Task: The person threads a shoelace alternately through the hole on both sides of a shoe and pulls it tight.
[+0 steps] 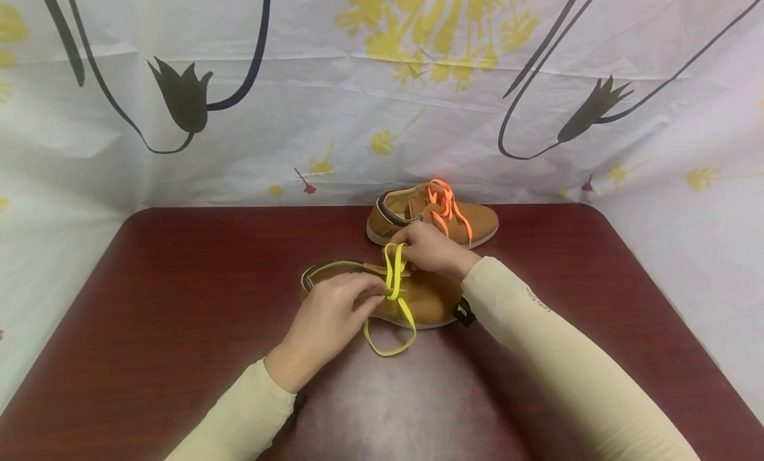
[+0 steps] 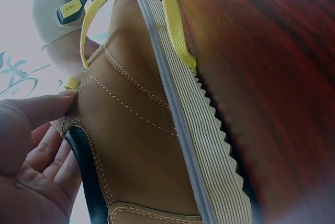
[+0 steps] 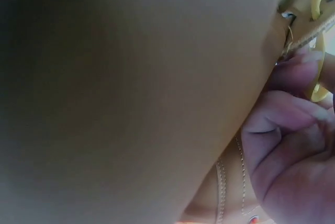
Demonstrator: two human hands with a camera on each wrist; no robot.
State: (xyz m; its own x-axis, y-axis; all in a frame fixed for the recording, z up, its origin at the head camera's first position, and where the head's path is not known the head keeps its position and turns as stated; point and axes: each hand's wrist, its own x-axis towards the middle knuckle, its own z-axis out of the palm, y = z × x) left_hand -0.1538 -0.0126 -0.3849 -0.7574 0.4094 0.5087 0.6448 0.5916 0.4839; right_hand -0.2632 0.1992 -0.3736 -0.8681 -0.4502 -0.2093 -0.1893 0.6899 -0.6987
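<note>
A tan leather shoe [image 1: 432,305] with a yellow shoelace [image 1: 396,275] stands on the table, toe to the right. On its near side my left hand [image 1: 331,315] pinches the eyelet edge; in the left wrist view the thumb [image 2: 49,106] lies on the leather right by the lace. From the far side my right hand [image 1: 430,245] pinches the yellow lace above the shoe, and the right wrist view shows lace [image 3: 319,85] among its curled fingers. One long loop of lace hangs down the near side onto the table. Leather fills much of the right wrist view.
Behind, a second tan shoe [image 1: 477,223] with an orange shoelace [image 1: 446,202] stands near the table's back edge, close to my right hand. The dark red table [image 1: 197,302] is enclosed by a white patterned curtain [image 1: 268,116] at the back and sides.
</note>
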